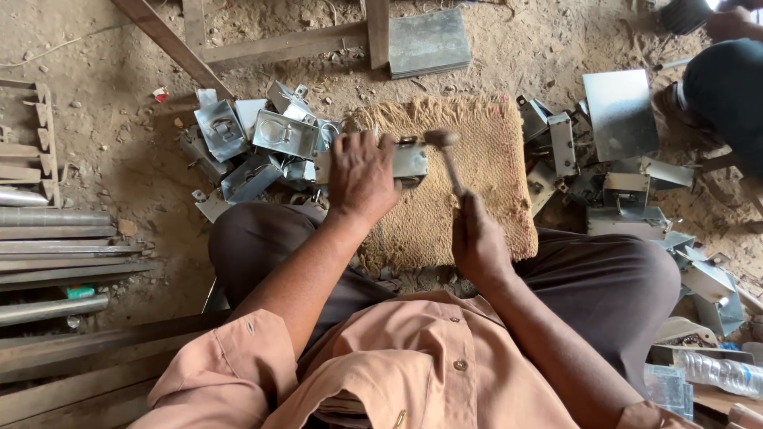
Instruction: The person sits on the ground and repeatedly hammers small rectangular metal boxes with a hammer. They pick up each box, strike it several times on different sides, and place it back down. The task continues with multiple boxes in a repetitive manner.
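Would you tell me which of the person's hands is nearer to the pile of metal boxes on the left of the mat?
Left. The left hand presses a metal box right beside that pile; the right hand, gripping the hammer, sits farther off over the mat.

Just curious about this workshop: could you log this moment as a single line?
left hand: holds metal box part on woven mat | right hand: grips hammer, head raised over part

The left hand (362, 176) presses a folded sheet-metal box (407, 160) onto a woven fibre mat (485, 171) on the dirt floor (111, 151). The right hand (477, 242) grips a small hammer (447, 151), its head just beside the box. Metal boxes are heaped at ten o'clock (262, 143) and three o'clock (628, 195).
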